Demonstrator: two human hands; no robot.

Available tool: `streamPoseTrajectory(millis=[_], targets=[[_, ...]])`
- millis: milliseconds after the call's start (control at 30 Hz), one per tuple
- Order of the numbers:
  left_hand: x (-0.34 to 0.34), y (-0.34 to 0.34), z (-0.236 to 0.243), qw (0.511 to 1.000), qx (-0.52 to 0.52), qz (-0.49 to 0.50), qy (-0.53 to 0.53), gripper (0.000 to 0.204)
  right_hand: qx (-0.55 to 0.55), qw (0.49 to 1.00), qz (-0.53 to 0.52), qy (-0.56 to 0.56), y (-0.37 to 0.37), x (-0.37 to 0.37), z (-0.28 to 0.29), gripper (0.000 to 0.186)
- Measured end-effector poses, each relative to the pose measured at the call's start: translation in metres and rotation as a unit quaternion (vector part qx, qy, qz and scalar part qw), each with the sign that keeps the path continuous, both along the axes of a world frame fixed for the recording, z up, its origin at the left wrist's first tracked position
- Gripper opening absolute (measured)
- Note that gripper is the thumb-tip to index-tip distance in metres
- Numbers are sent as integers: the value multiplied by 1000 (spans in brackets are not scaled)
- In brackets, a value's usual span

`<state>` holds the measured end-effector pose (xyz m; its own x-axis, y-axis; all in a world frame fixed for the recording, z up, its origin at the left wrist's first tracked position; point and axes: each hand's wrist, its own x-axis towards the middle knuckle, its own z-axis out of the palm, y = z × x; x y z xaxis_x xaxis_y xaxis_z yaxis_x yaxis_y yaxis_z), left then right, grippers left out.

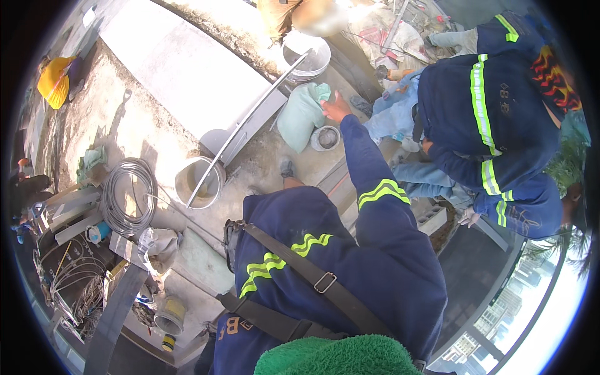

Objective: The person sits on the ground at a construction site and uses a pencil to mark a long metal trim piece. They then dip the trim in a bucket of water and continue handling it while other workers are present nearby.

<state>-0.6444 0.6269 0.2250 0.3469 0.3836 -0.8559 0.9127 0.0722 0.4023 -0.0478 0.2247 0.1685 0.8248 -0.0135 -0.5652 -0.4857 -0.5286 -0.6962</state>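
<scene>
My right arm, in a navy sleeve with yellow-green reflective bands, reaches forward. My right hand [335,106] has its fingers spread and holds nothing. It is at the upper right edge of a pale green sack [299,119] that lies on the concrete; whether it touches the sack I cannot tell. A small round grey container [325,138] stands just below the hand. My left hand is hidden; only my torso with a dark shoulder strap shows.
A co-worker in a navy jacket [494,112] crouches at the right. A bucket [199,182] holds a long metal bar [250,122]; a white bucket [307,57] stands farther off. A cable coil [128,195] and a yellow helmet [55,81] lie left.
</scene>
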Motion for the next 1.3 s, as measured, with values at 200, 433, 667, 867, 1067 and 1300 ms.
streamPoseTrajectory(millis=[200,433,667,867,1067,1300], targets=[[-98,3,-43,995,-42,-51,72,29,-108,982,-153,-25,-93,36,72,101],[-152,32,-77,984,-60,-118,122,30,2,999,24,28,-25,-68,25,62],[-37,144,-96,986,-72,153,10,35,16,925,286,251,60,-225,-16,70],[105,119,-71,986,-57,92,-128,41,-64,989,108,-80,22,-172,23,87],[134,98,-106,954,82,-223,-185,50,58,986,-104,-118,6,-57,185,119],[132,99,-116,989,-8,-93,-117,44,-117,971,-120,-170,-12,-24,218,104]])
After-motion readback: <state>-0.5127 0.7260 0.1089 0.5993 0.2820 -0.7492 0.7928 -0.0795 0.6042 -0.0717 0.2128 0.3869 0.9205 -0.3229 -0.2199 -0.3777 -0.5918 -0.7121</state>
